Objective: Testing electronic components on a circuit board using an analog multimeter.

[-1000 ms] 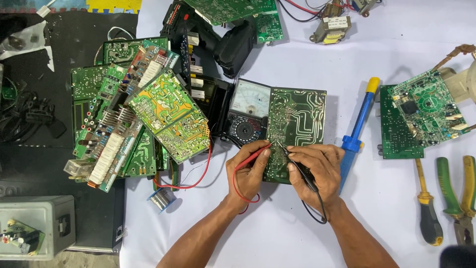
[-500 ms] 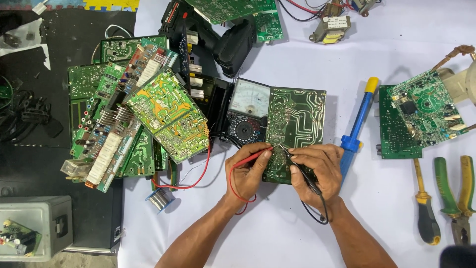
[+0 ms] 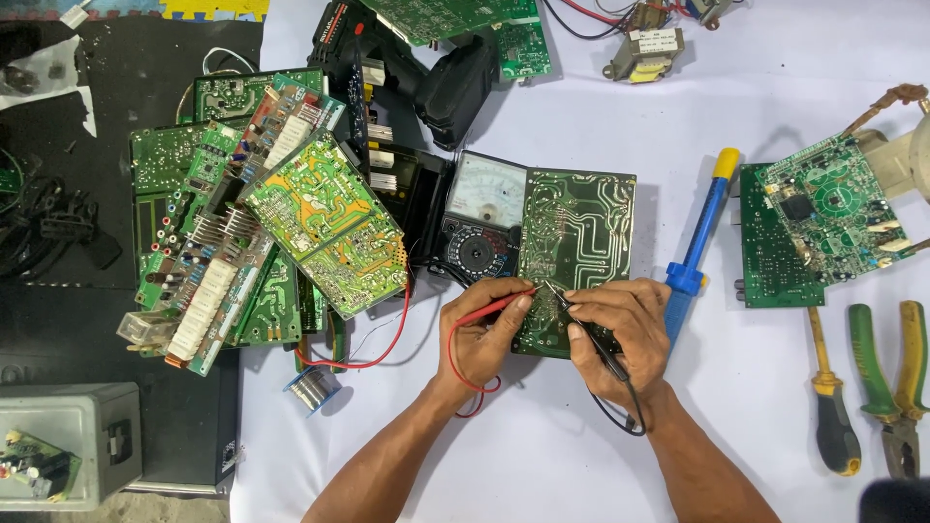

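Note:
A dark green circuit board lies solder side up in the middle of the white sheet. My left hand pinches a red test probe whose tip rests on the board's lower edge. My right hand grips a black test probe, its tip touching the board close to the red one. An analogue multimeter with a dial and pale scale lies just left of the board, partly under it. Red and black leads loop below my wrists.
A heap of green circuit boards lies at the left. A blue and yellow soldering iron rests right of the board, then another board, a screwdriver and green pliers. A solder spool and grey box sit lower left.
Both hands stay on the board with the probes; the tips have hardly shifted. The view has moved only slightly.

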